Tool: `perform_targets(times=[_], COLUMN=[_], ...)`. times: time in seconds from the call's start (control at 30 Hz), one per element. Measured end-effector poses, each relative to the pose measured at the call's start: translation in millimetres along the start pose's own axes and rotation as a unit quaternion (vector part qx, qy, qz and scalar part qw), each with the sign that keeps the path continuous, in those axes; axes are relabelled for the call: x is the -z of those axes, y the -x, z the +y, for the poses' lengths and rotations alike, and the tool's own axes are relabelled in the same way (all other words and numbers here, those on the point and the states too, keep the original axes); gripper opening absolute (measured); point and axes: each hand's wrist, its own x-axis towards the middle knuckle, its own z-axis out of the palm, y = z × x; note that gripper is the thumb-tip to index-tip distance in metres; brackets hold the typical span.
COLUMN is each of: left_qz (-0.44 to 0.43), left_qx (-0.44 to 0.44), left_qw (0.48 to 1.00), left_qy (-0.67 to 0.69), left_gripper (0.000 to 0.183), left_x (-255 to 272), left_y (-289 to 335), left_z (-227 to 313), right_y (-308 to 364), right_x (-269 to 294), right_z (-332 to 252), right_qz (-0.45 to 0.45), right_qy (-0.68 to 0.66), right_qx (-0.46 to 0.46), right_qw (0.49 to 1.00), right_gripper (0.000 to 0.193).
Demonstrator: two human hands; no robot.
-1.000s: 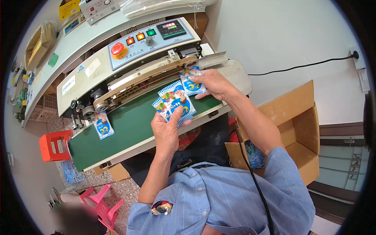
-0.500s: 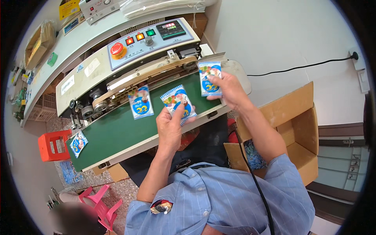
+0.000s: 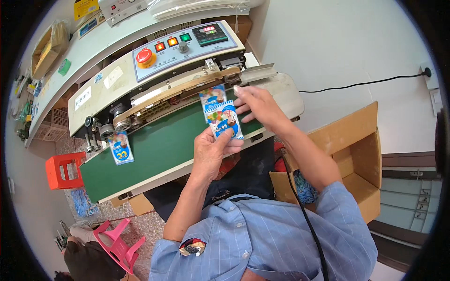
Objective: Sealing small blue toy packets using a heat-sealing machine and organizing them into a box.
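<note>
My left hand (image 3: 213, 152) grips a small blue-and-white printed sachet (image 3: 224, 121) by its lower part, over the near edge of the green conveyor belt (image 3: 164, 152). Partly behind it, another sachet (image 3: 213, 95) stands with its upper edge at the brown band of the sealing machine (image 3: 164, 65). My right hand (image 3: 257, 105) is just right of that sachet, its fingers spread and nothing in them. Further left along the belt, one more sachet (image 3: 121, 149) has its top edge under the machine's rollers.
An open cardboard box (image 3: 354, 154) with blue packets inside stands to my right. A black cable (image 3: 302, 206) hangs past my right arm. At left are an orange stool (image 3: 64, 171), a pink chair (image 3: 123, 248) and a person in dark clothing (image 3: 91, 257).
My right hand has let go of its sachet, which now sits at the sealing band. Sachets on the belt have moved left; the one at the left end is gone from the belt.
</note>
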Motion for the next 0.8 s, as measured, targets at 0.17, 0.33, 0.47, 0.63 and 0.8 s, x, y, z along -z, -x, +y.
perform_targets(times=[0.17,0.33,0.47,0.63,0.8], left_qz=[-0.045,-0.077,-0.093,-0.102,-0.119], left_qx=[0.006,0.053,0.076,0.078,0.090], left_qw=[0.999,0.996,0.992,0.991,0.988], left_qy=[0.006,-0.015,-0.031,-0.035,-0.044], left_gripper=[0.024,0.035,0.034,0.034,0.040], left_x=[-10,-9,-5,0,-3], left_y=[-5,1,10,15,18], left_z=[-3,-5,-14,-21,-26], right_y=[32,6,-27,-42,-16], right_x=[-3,32,40,15,7], right_z=[8,10,13,13,4], right_qz=[-0.199,-0.014,-0.017,-0.091,-0.097], right_qy=[-0.046,-0.145,-0.110,-0.124,-0.077], right_qx=[0.042,-0.023,-0.052,-0.055,-0.044], right_qw=[0.978,0.989,0.992,0.986,0.991], right_gripper=[0.032,0.030,0.031,0.030,0.032])
